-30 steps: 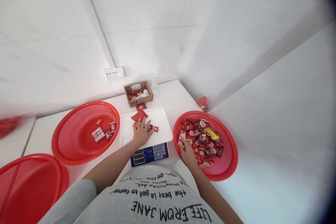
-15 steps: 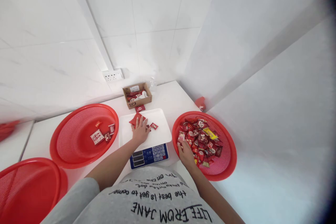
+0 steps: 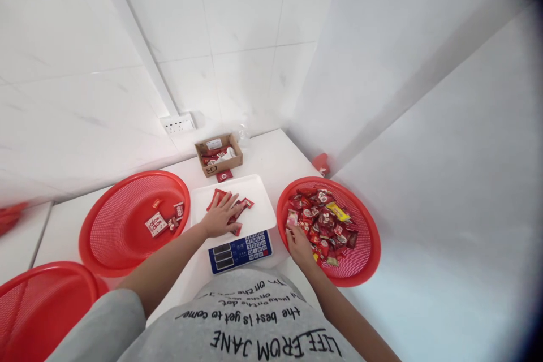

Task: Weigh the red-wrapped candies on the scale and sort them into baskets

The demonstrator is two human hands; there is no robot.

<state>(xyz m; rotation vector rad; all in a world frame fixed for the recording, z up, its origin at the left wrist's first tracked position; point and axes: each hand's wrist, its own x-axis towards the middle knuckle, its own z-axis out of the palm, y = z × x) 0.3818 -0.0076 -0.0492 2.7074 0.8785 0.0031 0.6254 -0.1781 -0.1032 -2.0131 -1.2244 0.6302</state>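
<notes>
My left hand [image 3: 219, 216] lies flat with fingers spread on several red candy packets [image 3: 241, 204] on the white pan of a digital scale [image 3: 261, 214]. My right hand [image 3: 297, 244] reaches into the near left part of a red mesh basket [image 3: 368, 226] piled with red wrapped candies [image 3: 323, 220]; its fingers curl among the sweets, and what they hold is hidden. The scale's blue keypad [image 3: 240, 250] faces me.
A second red basket [image 3: 104, 220] on the left holds a few packets. A third red basket [image 3: 38, 300] sits at the lower left. A small cardboard box [image 3: 219, 155] stands behind the scale near a wall socket [image 3: 177, 123]. White walls close the corner.
My left hand has slid the packets on the scale pan toward me and spread its fingers over them. My right hand stays in the right basket.
</notes>
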